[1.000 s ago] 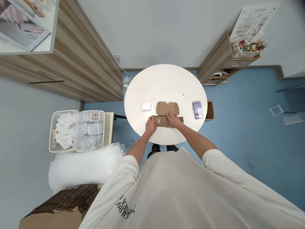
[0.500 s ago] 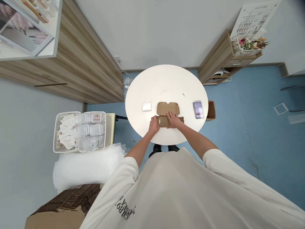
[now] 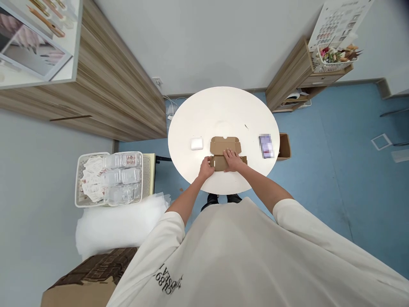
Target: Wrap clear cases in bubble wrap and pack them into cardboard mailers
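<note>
A brown cardboard box (image 3: 225, 148), partly unfolded, lies on the white round table (image 3: 223, 106). Its lid panel with a small notch is spread away from me, and its lower panel is nearer my body. At the left end of that lower panel, my left hand (image 3: 206, 167) has its fingers closed on the side flap. My right hand (image 3: 232, 160) rests flat on the middle of the box, fingers stretched out. To the left sits a small white packet (image 3: 197, 143). A purple item, blurred out (image 3: 266, 146), lies toward the table's right edge.
White baskets (image 3: 109, 179) with clear plastic cases and cards stand at my left, above a stack of white sheets (image 3: 118, 226). An open carton (image 3: 284, 147) is on the floor right of the table. Wooden cabinets (image 3: 128, 76) flank the far wall.
My left hand's fingers have shifted slightly at the box's left flap, which now looks more raised. My right hand stays on the box. The view has tilted a little.
</note>
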`<state>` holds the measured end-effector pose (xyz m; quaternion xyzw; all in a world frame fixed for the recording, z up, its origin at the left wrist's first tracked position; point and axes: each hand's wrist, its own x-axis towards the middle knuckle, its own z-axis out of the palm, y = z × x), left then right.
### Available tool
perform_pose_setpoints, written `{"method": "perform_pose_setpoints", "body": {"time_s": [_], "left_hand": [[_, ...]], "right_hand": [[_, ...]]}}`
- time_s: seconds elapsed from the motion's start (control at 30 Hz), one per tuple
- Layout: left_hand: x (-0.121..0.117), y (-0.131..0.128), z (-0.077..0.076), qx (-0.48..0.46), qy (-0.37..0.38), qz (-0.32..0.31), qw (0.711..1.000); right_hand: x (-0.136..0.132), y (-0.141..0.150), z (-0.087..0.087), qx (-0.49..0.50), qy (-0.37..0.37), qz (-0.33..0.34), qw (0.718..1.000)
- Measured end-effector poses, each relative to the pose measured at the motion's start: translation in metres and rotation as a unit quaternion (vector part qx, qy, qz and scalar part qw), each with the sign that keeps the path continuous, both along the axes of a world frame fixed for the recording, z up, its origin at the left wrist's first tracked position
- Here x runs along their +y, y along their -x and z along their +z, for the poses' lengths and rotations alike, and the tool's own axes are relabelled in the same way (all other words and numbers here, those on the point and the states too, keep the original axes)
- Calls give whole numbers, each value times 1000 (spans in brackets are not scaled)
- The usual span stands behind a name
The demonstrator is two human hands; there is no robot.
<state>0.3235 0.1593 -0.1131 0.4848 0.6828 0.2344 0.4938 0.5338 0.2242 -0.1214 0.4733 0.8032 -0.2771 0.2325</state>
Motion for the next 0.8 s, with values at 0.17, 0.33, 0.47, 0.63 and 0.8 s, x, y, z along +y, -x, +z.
{"method": "perform_pose_setpoints", "body": {"time_s": [0.17,0.33,0.47,0.63,0.8], "left_hand": [[2,-5,10,1,19,-27,999],[5,-15,9,24,14,-50,998],[8,-19,-3,52,7,-55,997],[13,-25,-14,125,-14,-74,989],[13,-27,-12,196,38,-84,976]], "right_hand": [[0,0,1,1,-6,2,1000],[0,0,1,1,-2,-2,1000],[0,0,0,-10,-3,11,1000],[0,-2,-4,-4,-1,14,1000],[-5,-5,-8,14,4,19,1000]]}}
